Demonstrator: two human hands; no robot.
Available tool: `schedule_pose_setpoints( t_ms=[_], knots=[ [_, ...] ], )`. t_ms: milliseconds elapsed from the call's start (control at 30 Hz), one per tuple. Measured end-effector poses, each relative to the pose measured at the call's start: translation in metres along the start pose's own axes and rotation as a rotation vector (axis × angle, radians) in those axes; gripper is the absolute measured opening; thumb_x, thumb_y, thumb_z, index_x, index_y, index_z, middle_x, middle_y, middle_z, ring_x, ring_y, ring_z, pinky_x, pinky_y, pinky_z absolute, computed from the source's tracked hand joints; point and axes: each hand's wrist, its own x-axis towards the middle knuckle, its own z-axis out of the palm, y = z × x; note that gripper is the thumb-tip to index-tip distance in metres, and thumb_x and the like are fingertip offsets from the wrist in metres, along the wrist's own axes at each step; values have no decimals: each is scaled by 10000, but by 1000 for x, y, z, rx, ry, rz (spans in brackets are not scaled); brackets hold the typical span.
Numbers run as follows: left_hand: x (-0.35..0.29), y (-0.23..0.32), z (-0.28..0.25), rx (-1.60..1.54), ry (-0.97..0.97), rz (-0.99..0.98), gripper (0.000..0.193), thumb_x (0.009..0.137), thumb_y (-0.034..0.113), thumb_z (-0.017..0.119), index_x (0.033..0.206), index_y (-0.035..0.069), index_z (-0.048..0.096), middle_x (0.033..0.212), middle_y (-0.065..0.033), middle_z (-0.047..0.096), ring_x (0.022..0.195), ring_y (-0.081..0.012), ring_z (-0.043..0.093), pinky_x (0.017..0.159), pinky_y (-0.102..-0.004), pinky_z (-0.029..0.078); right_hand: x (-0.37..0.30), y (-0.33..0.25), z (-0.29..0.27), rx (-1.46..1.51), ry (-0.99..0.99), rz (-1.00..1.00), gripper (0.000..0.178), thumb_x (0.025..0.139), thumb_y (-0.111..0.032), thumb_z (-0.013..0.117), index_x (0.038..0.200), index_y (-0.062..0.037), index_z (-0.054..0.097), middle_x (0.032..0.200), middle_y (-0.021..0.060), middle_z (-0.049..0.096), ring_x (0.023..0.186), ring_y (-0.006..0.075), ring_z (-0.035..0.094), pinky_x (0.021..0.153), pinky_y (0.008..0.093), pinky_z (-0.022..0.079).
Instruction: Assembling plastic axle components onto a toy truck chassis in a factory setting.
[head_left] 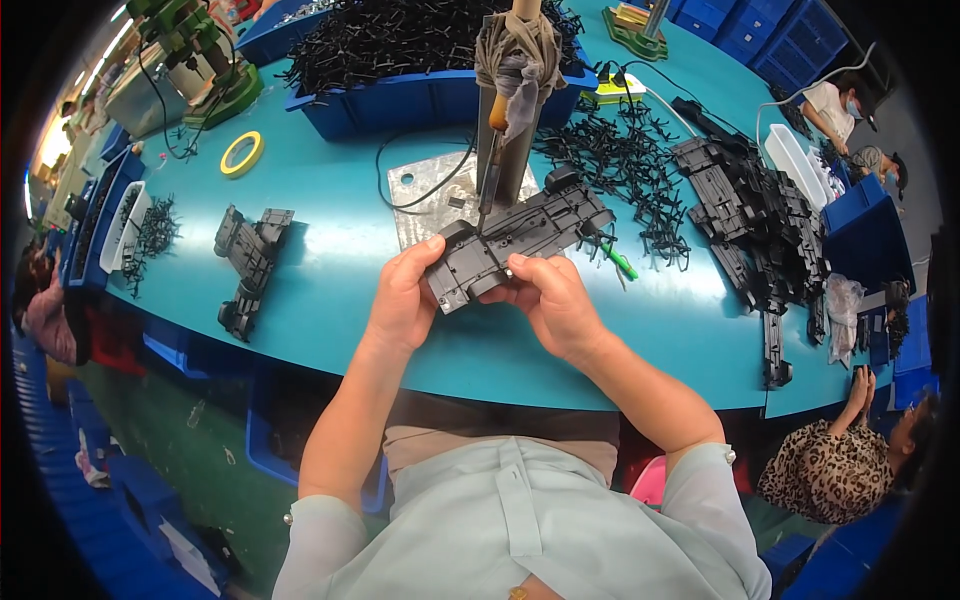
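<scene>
A long black plastic chassis, like a toy vehicle's underside (520,235), lies tilted across both my hands above the table. My left hand (403,290) is closed on its near left end, thumb on top. Closed on its near edge around the middle, my right hand (558,303) has its thumb pressed on the upper face. An upright tool like a soldering iron (497,115), cloth-wrapped above, points down with its thin tip at the chassis; whether they touch I cannot tell. Behind the chassis is a grey metal plate (415,212). A green stick-like piece (618,260) lies past the right hand.
A blue bin (390,120) heaped with black branching parts stands at the back. Loose black parts (625,150) spread right of the post, near piled chassis (755,215). Leftward are another chassis (252,262) and a yellow tape roll (241,155). A person (835,460) sits at the right.
</scene>
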Motion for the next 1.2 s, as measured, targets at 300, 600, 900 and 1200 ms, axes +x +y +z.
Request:
schedule_pose_setpoints(
  t_ms=[300, 600, 900, 1200],
  knots=[
    [3, -1, -3, -8, -20, 0, 410, 930, 296, 482, 1151, -46, 538, 1049, -152, 645, 924, -221, 658, 816, -330, 543, 1, 2, 0, 10, 0, -21, 325, 908, -156, 488, 1106, 90, 564, 1059, 146, 636, 939, 215, 624, 825, 366, 516],
    [2, -2, -1, -39, -15, -2, 406, 929, 307, 481, 1143, -32, 544, 1051, -135, 646, 925, -203, 655, 820, -315, 536, 2, 3, 3, 5, 3, -38, 338, 911, -173, 501, 1119, 87, 559, 1070, 146, 634, 963, 219, 624, 833, 364, 515],
    [0, 3, 6, -41, -16, -18, 413, 902, 341, 508, 1133, 3, 563, 1041, -108, 651, 939, -186, 640, 831, -308, 513, 2, 3, 5, 26, 14, -41, 337, 911, -175, 504, 1124, 80, 561, 1071, 140, 634, 969, 216, 617, 836, 367, 511],
    [1, 4, 7, -20, 17, -27, 436, 882, 387, 523, 1115, 21, 571, 992, -103, 662, 846, -181, 651, 703, -305, 528, 1, 3, 8, 52, 14, -42, 321, 903, -187, 526, 1104, 59, 572, 1046, 124, 638, 917, 204, 618, 823, 361, 509]
  ],
)
